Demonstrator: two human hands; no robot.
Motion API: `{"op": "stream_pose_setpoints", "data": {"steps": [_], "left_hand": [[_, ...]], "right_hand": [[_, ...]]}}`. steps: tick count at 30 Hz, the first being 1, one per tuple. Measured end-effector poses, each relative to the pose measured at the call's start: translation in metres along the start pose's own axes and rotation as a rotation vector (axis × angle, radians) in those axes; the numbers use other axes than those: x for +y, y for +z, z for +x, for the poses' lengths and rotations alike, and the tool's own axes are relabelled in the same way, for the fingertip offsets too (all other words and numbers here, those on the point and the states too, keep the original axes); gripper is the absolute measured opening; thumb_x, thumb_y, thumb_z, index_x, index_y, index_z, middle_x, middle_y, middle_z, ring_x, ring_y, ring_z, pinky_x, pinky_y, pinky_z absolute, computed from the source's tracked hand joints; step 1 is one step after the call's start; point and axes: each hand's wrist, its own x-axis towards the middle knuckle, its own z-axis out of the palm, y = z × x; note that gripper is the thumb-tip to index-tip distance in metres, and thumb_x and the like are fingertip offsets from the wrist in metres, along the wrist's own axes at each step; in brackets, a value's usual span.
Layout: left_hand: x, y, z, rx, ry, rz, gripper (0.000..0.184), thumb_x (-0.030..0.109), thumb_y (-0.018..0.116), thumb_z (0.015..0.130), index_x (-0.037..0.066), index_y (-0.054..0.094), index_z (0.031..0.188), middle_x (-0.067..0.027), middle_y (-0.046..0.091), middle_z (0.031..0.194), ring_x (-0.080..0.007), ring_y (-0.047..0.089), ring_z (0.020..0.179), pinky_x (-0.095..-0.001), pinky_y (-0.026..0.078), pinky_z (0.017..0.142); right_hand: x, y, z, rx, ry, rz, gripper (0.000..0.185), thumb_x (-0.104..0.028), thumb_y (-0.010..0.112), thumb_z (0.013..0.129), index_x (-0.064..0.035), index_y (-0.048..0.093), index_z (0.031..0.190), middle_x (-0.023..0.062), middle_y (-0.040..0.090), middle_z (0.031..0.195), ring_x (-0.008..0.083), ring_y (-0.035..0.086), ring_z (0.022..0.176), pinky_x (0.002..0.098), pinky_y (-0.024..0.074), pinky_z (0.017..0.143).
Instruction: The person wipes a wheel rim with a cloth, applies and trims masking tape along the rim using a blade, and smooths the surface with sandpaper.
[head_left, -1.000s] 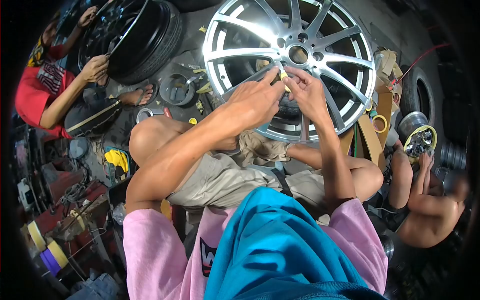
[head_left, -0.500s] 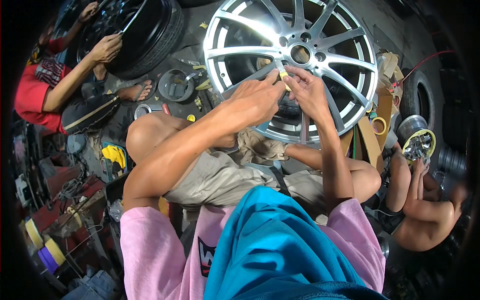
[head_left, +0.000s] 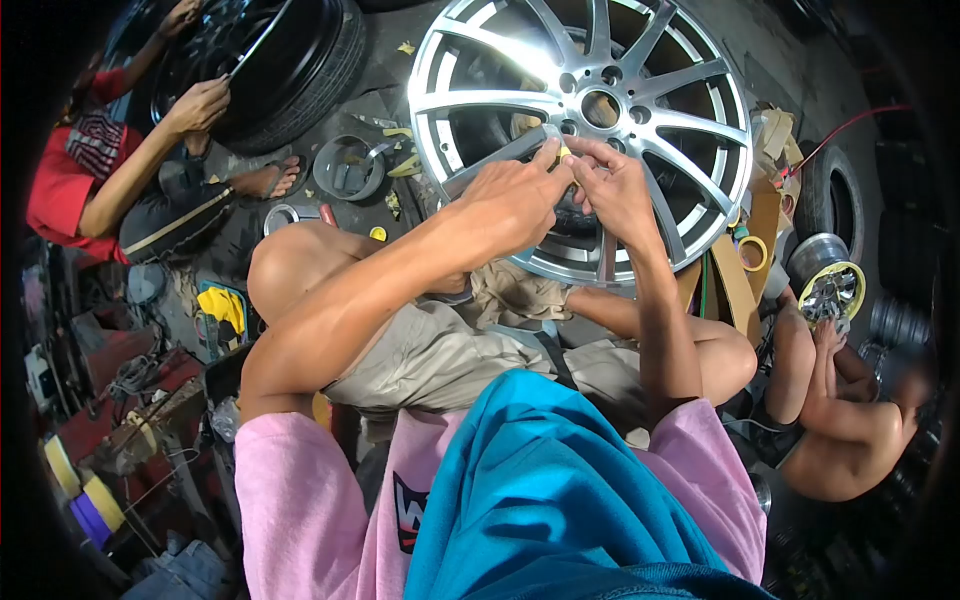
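Observation:
A silver multi-spoke wheel rim (head_left: pixel 590 58) lies face up in front of my crossed legs. Over its lower spokes, just below the hub, both hands meet fingertip to fingertip. My left hand (head_left: pixel 515 200) is closed, its thumb and forefinger pinching a small yellow strip (head_left: pixel 565 152) that looks like masking tape. From the other side my right hand (head_left: pixel 612 185) pinches the same strip, its forefinger stretched over the spoke. The fingers cover most of the strip, so its full length is hidden.
Left, a person in a red shirt (head_left: pixel 65 190) works at a black wheel with a tyre (head_left: pixel 320 95). A round tub (head_left: pixel 350 168) stands nearby. Right are a cardboard box (head_left: pixel 738 290), a yellow tape roll (head_left: pixel 752 253) and another person (head_left: pixel 850 440) holding a smaller rim (head_left: pixel 825 265).
The yellow strip shows less between my fingers than before, and my hands have barely shifted on the rim. The red-shirted person's hand has moved slightly left and down.

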Motion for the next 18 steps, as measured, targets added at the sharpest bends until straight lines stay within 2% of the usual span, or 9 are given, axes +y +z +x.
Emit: {"op": "stream_pose_setpoints", "data": {"steps": [6,9,18], "left_hand": [[0.002,0.000,-0.017,0.080,0.028,0.005,0.032,0.007,0.065,0.087,-0.004,0.061,0.116,-0.0387,0.048,0.151,-0.0489,0.072,0.088,-0.0528,0.060,0.080],[0.007,-0.005,-0.027,0.052,-0.012,0.021,0.030,0.006,0.064,0.087,-0.005,0.061,0.115,-0.0409,0.049,0.149,-0.0491,0.072,0.084,-0.0523,0.060,0.077],[0.006,-0.006,-0.028,0.013,0.005,-0.029,0.029,0.005,0.064,0.088,-0.004,0.058,0.115,-0.0420,0.042,0.154,-0.0511,0.071,0.084,-0.0541,0.059,0.077]], "right_hand": [[0.001,0.009,-0.007,-0.054,-0.039,0.016,0.035,-0.014,0.071,0.102,0.0026,0.070,0.133,-0.0009,0.066,0.077,0.0030,0.059,0.060,0.0207,0.0466,0.049],[-0.002,0.018,-0.014,-0.096,-0.041,0.019,0.034,-0.013,0.071,0.102,0.0010,0.070,0.134,-0.0018,0.065,0.077,0.0025,0.057,0.060,0.0207,0.0456,0.049],[-0.003,0.021,-0.018,0.002,-0.053,0.002,0.034,-0.013,0.072,0.102,0.0008,0.071,0.133,-0.0024,0.065,0.077,0.0029,0.056,0.061,0.0214,0.0440,0.051]]}}
